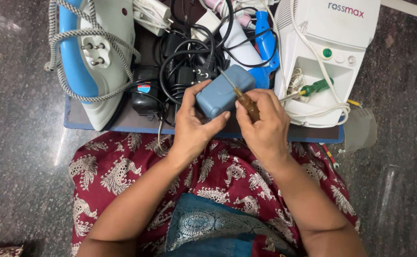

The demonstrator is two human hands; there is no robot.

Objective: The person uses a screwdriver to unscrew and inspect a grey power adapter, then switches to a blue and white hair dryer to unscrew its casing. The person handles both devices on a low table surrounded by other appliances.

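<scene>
While seated on a dark speckled stone floor (18,143) in a maroon paisley-printed garment (123,166), working over a flat blue tray with a grey inner surface (123,124) crowded with small appliances. Largest on the tray: a white boxy plastic machine with a green button and coiled white tubing (327,52) at the right, and a blue-and-white clothes iron wrapped in its braided black-and-white cord (92,57) at the left. Between them, a tangle of black cables and plugs (184,62), plus a bright blue plastic handle (265,45) lying against a white cylindrical piece. Resting in the white machine's recess, a green-handled screwdriver (315,88). Just off the tray's right edge, on the floor, a clear plastic piece (361,128).

Held at the tray's near edge, above the lap: a small rounded grey-blue plastic adapter box (220,93). Left hand (194,126) wrapped about its lower left side, thumb pressed on the near face, grip closed firmly on it. Right hand (263,126) closed around a brown-handled screwdriver (246,102), its thin metal shaft angled up and left, tip touching the top face of the adapter box.
</scene>
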